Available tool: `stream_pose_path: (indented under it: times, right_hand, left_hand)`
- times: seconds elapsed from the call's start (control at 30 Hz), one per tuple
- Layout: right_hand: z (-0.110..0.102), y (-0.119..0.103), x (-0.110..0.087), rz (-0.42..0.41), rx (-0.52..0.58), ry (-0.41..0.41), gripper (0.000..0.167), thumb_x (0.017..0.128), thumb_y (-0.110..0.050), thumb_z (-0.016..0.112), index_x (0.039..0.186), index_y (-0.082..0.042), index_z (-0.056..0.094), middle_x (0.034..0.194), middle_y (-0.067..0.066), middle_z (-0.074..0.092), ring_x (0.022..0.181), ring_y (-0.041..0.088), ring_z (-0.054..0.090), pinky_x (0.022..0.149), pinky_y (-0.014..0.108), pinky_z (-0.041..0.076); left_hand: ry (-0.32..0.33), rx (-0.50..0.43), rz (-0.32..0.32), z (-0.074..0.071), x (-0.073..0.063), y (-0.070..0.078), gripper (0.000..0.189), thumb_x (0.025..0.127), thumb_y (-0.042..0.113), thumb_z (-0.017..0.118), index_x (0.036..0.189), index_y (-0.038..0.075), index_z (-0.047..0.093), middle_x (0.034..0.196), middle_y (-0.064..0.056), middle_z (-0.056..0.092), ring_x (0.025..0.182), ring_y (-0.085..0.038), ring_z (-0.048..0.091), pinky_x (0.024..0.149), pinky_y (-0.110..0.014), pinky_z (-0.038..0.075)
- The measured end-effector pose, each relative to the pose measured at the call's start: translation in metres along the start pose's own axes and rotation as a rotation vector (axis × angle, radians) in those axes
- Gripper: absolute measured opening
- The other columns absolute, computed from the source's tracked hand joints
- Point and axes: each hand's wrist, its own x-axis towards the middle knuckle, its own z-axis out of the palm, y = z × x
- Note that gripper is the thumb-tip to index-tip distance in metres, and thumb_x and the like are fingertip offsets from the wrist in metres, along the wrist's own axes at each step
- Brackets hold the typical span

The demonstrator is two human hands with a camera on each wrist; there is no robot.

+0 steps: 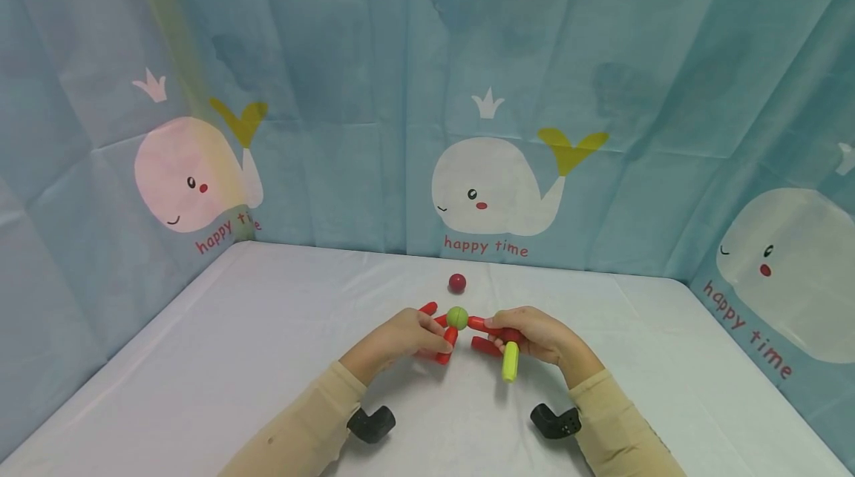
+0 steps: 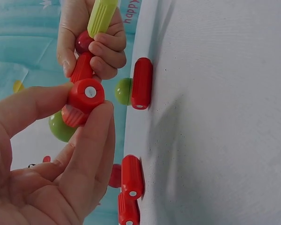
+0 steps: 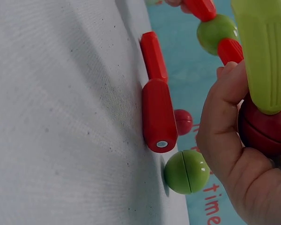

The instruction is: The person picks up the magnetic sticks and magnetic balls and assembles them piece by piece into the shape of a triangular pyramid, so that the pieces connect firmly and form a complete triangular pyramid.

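Observation:
My left hand (image 1: 409, 334) pinches a red ribbed rod (image 2: 86, 93) between thumb and fingertips. The rod's near end shows a small pale disc. At its far end sits a green ball (image 1: 457, 317), and another red rod (image 1: 482, 325) joins the ball from the right. My right hand (image 1: 534, 332) grips that second rod and the dark red ball (image 3: 267, 126) at its other end. From the dark red ball a yellow-green rod (image 1: 510, 363) sticks out toward me. The joined pieces are held above the table, spanning both hands.
A loose red ball (image 1: 457, 283) lies farther back on the white table (image 1: 267, 358). Loose red rods (image 3: 159, 115) and a loose green ball (image 3: 186, 172) lie near the hands. A blue whale-print curtain (image 1: 347, 91) stands behind. Black wrist devices (image 1: 371, 425) sit by both sleeves.

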Motion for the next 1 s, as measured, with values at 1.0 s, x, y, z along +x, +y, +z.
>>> stream_pose_path:
  times: [1.0]
  right_hand:
    - [0.012, -0.001, 0.003, -0.029, 0.118, -0.061, 0.044, 0.091, -0.005, 0.049, 0.132, 0.010, 0.045, 0.124, 0.020, 0.062, 0.098, 0.021, 0.069, 0.100, 0.038, 0.054]
  left_hand:
    - [0.057, -0.113, -0.094, -0.002, -0.008, -0.030, 0.036, 0.083, 0.024, 0.079, 0.113, 0.006, 0.068, 0.106, -0.007, 0.066, 0.097, -0.021, 0.060, 0.079, -0.032, 0.058]
